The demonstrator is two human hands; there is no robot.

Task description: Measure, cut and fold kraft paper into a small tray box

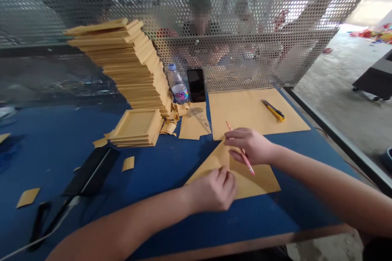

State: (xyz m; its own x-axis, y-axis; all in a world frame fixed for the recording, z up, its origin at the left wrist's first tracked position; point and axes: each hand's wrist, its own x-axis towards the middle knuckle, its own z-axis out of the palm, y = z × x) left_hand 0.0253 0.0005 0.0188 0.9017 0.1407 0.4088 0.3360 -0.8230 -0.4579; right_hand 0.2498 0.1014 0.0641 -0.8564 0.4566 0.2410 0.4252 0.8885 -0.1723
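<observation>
A tan sheet of kraft paper lies on the blue table, folded over into a triangle. My left hand rests on its near left part, fingers curled and pressing the paper down. My right hand sits on the fold at the sheet's far corner, fingers closed round a pink pencil that slants towards me.
A leaning tall stack of tan trays and a low stack stand at the left. Behind are a water bottle, black phone, clear protractor, large tan sheet with yellow utility knife. A black tool and paper scraps lie left. People sit behind the perforated screen.
</observation>
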